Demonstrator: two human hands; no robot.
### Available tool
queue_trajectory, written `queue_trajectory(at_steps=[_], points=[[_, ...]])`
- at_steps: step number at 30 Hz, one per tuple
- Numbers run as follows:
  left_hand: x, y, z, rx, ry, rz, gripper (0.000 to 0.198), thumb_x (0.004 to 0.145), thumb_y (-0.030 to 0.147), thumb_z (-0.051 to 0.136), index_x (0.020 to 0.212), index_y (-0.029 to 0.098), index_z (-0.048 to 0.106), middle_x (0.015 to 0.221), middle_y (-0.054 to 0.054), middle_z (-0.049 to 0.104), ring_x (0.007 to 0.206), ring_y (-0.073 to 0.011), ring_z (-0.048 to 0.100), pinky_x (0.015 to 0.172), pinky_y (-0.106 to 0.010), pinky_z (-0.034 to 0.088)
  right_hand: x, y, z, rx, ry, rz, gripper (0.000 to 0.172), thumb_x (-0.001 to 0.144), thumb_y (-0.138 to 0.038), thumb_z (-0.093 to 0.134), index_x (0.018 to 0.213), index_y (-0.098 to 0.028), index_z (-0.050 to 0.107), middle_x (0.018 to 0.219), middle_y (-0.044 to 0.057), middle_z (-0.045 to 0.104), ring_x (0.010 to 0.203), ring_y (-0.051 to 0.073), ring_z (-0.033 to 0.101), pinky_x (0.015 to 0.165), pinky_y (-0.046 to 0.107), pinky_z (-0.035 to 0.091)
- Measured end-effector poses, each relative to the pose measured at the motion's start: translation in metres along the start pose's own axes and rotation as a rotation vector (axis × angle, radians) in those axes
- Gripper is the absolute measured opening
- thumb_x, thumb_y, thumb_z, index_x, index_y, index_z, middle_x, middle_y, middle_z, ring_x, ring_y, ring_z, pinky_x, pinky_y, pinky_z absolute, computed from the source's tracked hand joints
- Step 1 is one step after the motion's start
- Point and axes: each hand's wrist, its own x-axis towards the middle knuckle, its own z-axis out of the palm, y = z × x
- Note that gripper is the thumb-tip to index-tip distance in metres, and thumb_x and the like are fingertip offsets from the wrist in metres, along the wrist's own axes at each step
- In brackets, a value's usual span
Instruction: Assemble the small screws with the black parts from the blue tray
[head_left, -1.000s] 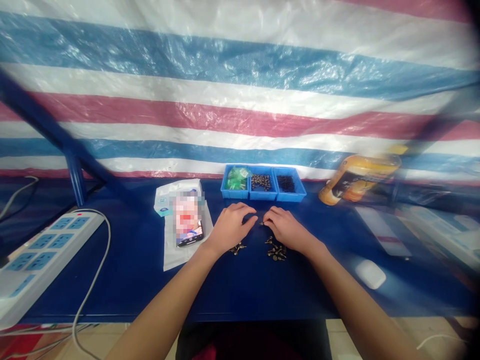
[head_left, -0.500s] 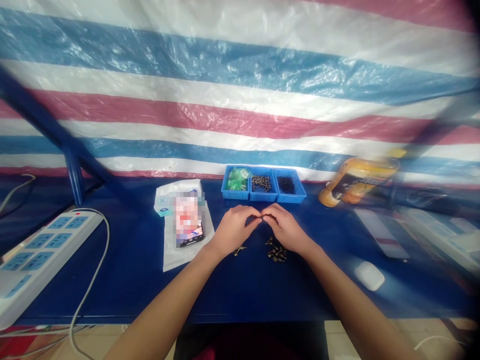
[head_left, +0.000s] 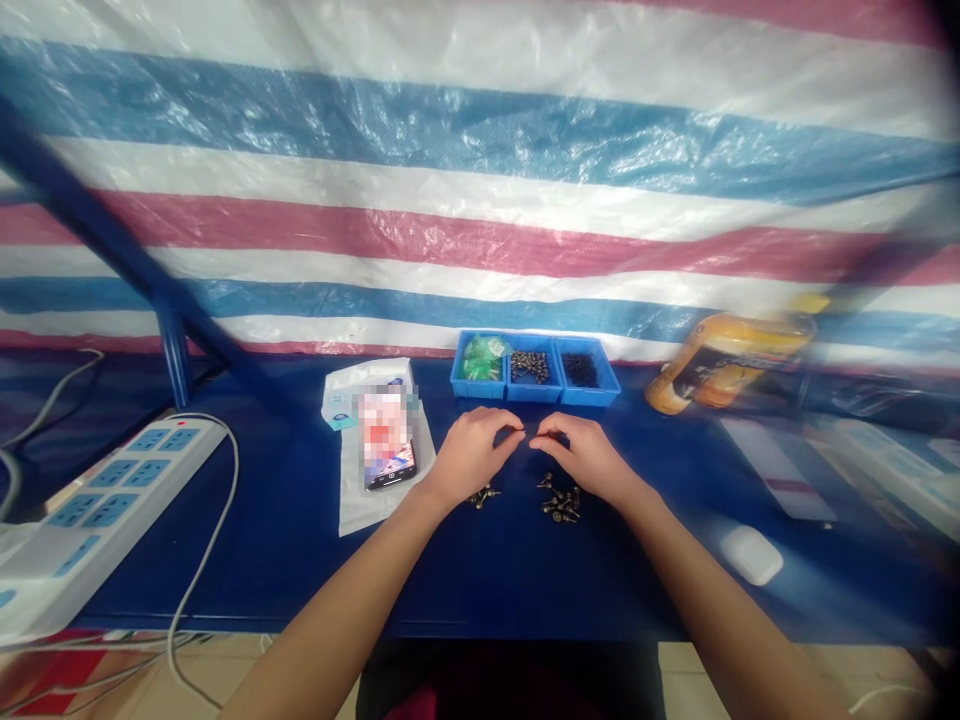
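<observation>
My left hand [head_left: 480, 450] hovers over the blue table [head_left: 480, 590], thumb and fingertips pinched together. Facing it across a narrow gap, my right hand [head_left: 581, 455] is curled into a pinch too. Whatever the fingertips hold, if anything, is too small to make out. Below my right hand lies a loose pile of small brass-coloured screw-like parts [head_left: 561, 503]. A smaller group of similar parts [head_left: 482, 497] sits beside my left wrist, partly hidden. Just beyond my hands stand blue bins holding green plastic packets [head_left: 482, 357], brassy metal parts [head_left: 529, 367] and black screws [head_left: 580, 370].
On the left, a phone [head_left: 388, 440] rests on a white packet [head_left: 360, 510], near a power strip [head_left: 112, 510] with its cable. To the right are an orange-labelled bottle [head_left: 727, 360] lying tilted, a white rounded case [head_left: 752, 555] and a pale flat object [head_left: 776, 468].
My fingertips, which met half a second ago, are now slightly apart. The whole view has shifted a little, so the scene sits farther right. More parts show beside my left wrist.
</observation>
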Motion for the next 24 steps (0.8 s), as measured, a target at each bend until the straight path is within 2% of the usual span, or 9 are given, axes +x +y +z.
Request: queue_trajectory(at_steps=[3,6,12,15,17,21,24], points=[[0.0003,-0.0006,-0.0018,0.012,0.015,-0.007,0.013,0.093,0.027,0.057,0.097,0.025,0.069,0.098,-0.001,0.074,0.092,-0.02,0.066,0.085,-0.034,0.051,-0.0004,-0.0004,0.001,-0.016,0.028,-0.019,0.016,0.096,-0.035,0.055,0.099,-0.024,0.066,0.095,0.003,0.07,0.085,0.019,0.065,0.076,0.031,0.05],[0.0008,-0.0003,-0.0027,0.012,0.023,-0.004,0.013,0.093,0.027,0.057,0.098,0.025,0.069,0.098,-0.001,0.074,0.094,-0.0202,0.066,0.087,-0.034,0.051,-0.0011,-0.0013,0.0016,-0.023,0.038,-0.054,0.023,0.1,-0.031,0.046,0.108,-0.026,0.067,0.102,0.005,0.069,0.093,0.019,0.066,0.085,0.033,0.05],[0.0005,-0.0018,-0.0017,0.012,0.016,0.001,0.012,0.093,0.027,0.058,0.097,0.026,0.069,0.098,-0.001,0.074,0.093,-0.0197,0.066,0.087,-0.034,0.051,-0.0019,-0.0012,0.001,-0.014,0.036,0.037,0.02,0.099,-0.031,0.046,0.106,-0.026,0.064,0.091,0.001,0.072,0.082,0.018,0.068,0.075,0.031,0.049],[0.0003,-0.0023,-0.002,0.013,0.009,-0.002,0.012,0.093,0.028,0.057,0.097,0.025,0.069,0.098,-0.001,0.074,0.094,-0.0199,0.065,0.087,-0.034,0.051,-0.002,-0.0004,-0.0006,-0.019,0.059,0.069,0.018,0.097,-0.037,0.051,0.094,-0.025,0.065,0.084,0.0,0.072,0.077,0.018,0.067,0.071,0.029,0.047],[0.0004,-0.0017,-0.0027,0.015,0.002,0.001,0.013,0.094,0.028,0.057,0.097,0.025,0.069,0.098,-0.001,0.074,0.094,-0.02,0.065,0.087,-0.034,0.051,-0.0024,-0.0004,-0.0016,-0.047,0.089,0.078,0.025,0.095,-0.043,0.053,0.082,-0.024,0.062,0.077,0.0,0.07,0.071,0.018,0.064,0.066,0.029,0.045],[0.0008,-0.0008,-0.0036,0.018,-0.005,0.011,0.012,0.093,0.027,0.057,0.097,0.024,0.069,0.099,-0.001,0.074,0.094,-0.0201,0.065,0.087,-0.034,0.051,-0.0032,-0.0017,-0.0019,-0.138,0.139,0.107,0.037,0.096,-0.047,0.049,0.068,-0.023,0.047,0.057,-0.003,0.054,0.052,0.014,0.049,0.056,0.028,0.036],[0.0006,-0.0024,-0.0029,0.02,-0.004,0.01,0.012,0.094,0.026,0.057,0.097,0.024,0.068,0.1,-0.001,0.074,0.094,-0.02,0.065,0.087,-0.034,0.051,-0.0027,-0.0017,-0.0017,-0.146,0.143,0.13,0.042,0.097,-0.045,0.046,0.063,-0.022,0.039,0.053,-0.004,0.046,0.049,0.012,0.041,0.053,0.027,0.03]])
